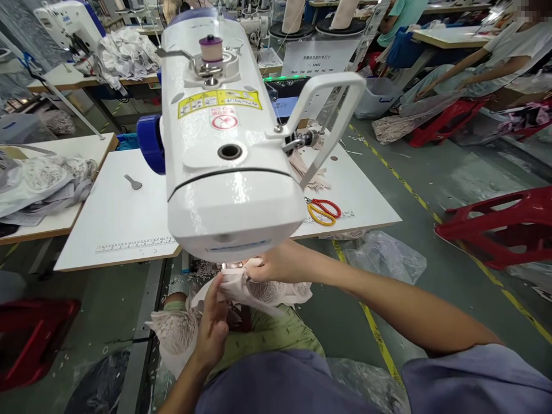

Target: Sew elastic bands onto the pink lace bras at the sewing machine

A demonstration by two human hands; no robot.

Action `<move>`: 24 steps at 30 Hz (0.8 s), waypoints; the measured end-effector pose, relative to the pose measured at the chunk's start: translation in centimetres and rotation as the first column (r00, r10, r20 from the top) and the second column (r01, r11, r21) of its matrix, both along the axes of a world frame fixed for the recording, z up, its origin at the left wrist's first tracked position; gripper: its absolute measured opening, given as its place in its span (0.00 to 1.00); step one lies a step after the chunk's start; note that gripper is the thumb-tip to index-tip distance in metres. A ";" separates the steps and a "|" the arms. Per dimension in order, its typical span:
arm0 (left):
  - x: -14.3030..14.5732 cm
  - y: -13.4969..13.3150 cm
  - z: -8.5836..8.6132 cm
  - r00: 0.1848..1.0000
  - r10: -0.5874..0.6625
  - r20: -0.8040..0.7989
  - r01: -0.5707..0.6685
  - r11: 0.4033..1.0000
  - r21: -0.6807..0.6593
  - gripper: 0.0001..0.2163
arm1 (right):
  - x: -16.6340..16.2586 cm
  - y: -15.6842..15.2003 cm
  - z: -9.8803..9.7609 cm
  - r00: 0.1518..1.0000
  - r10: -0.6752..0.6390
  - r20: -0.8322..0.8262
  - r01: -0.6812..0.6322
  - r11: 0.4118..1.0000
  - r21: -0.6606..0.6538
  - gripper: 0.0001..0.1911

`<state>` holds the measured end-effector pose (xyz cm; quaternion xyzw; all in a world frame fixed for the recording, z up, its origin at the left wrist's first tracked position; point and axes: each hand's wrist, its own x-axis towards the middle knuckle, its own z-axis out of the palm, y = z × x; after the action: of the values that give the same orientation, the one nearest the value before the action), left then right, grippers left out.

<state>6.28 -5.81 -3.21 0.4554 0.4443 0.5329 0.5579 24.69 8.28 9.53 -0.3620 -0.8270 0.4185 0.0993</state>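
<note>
White sewing machine (235, 207) nearest the camera, its rounded head filling the centre of view; a spool of pale thread (211, 52) stands on top, blue handwheel (150, 144) on the left flank. The needle area is hidden beneath the head.

Work piece: pale pink lace garment (235, 290), just below the front of the head, draped above the person's lap. Left hand (213, 325): thumb and fingers grasp the cloth at its left side. Right hand (273, 263): fingertips pinch the upper edge, close under the machine; the far fingers are partly hidden. A gathered lace bundle (176, 336) hangs left of the left hand; cannot tell whether it is joined to the garment.

White worktable (110, 215): scissors (324, 211) with one red and one yellow handle lie right of the head, across a printed ruler scale. Beige fabric pieces (318, 177) lie behind them. On the left side, a small grey spoon-shaped piece (133, 182) lies flat.

Floor, right: red stool (513, 221), yellow marking tape (401, 178). Beyond, upper right, a co-worker (487, 63) is seated.
</note>
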 end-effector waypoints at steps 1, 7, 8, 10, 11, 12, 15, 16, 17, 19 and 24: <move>-0.1 0.4 -0.6 0.999 0.014 -0.039 -0.013 0.999 0.033 0.36 | 0.0 0.0 0.1 1.000 0.001 0.004 -0.001 1.000 0.004 0.02; -3.8 3.1 -0.1 0.854 0.124 -0.505 0.039 0.953 0.299 0.32 | -0.1 -0.1 0.5 1.000 0.018 0.017 -0.017 1.000 -0.010 0.01; -4.1 3.3 0.8 0.790 0.121 -0.601 0.123 0.929 0.349 0.31 | -0.1 -0.2 0.5 1.000 0.019 0.023 -0.019 1.000 -0.005 0.02; -4.4 3.7 2.7 0.638 0.114 -0.762 0.324 0.857 0.399 0.31 | -0.1 -0.2 0.6 0.999 0.018 0.036 -0.019 1.000 0.011 0.07; -4.4 3.9 3.6 0.566 0.120 -0.816 0.413 0.815 0.406 0.32 | -0.1 -0.2 0.6 0.999 0.021 0.040 -0.022 1.000 0.018 0.10; -4.4 4.2 4.2 0.499 0.131 -0.856 0.485 0.777 0.401 0.32 | -0.2 -0.2 0.7 0.999 0.025 0.043 -0.026 0.999 0.023 0.12; -4.6 5.5 4.7 0.357 0.173 -0.918 0.605 0.706 0.368 0.30 | -0.3 -0.1 0.7 0.998 0.031 0.052 -0.033 0.999 0.040 0.16; -4.8 5.9 4.5 0.324 0.179 -0.929 0.628 0.693 0.353 0.28 | -0.3 -0.1 0.8 0.998 0.028 0.058 -0.031 0.998 0.050 0.17; -5.1 6.2 4.3 0.293 0.181 -0.939 0.648 0.684 0.334 0.27 | -0.3 -0.1 0.8 0.998 0.023 0.066 -0.027 0.998 0.061 0.17; -5.4 6.6 3.9 0.253 0.185 -0.950 0.671 0.673 0.310 0.25 | -0.3 -0.1 0.6 0.997 0.019 0.077 -0.025 0.997 0.079 0.15; -4.8 5.9 4.3 0.311 0.104 -0.945 0.595 0.753 0.279 0.28 | 0.7 -1.0 -2.0 0.997 -0.039 -0.063 0.052 0.972 0.230 0.05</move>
<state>1.49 0.06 1.05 0.8869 0.4064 0.1881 0.1133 25.42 7.30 7.52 -0.3544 -0.8585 0.3272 0.1745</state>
